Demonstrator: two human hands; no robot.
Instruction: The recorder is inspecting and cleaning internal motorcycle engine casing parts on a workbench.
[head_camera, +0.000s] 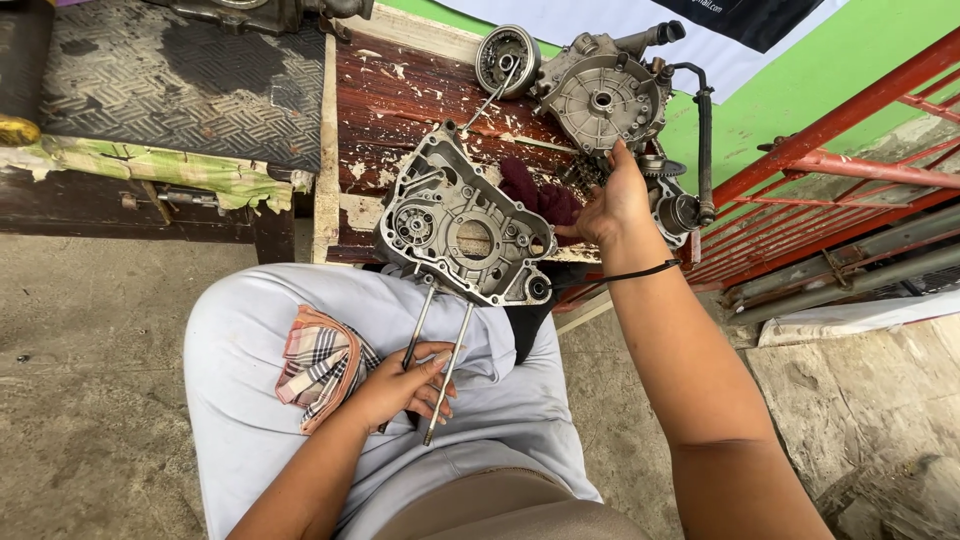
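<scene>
Head view: the grey engine crankcase half (462, 232) rests tilted on the person's lap against the wooden bench (400, 90), open face up, its two long studs (445, 365) pointing down toward the knees. Left hand (400, 385) curls closed around those studs. Right hand (612, 205), fingers loosely bent, touches the gears (660, 168) beside a second casing (605, 95)

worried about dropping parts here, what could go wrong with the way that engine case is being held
1. The engine case leans half off the bench edge onto the lap; the left hand grips only its long studs, so it might tip.
2. The right hand reaches among gears, where small parts could get knocked off.
</scene>
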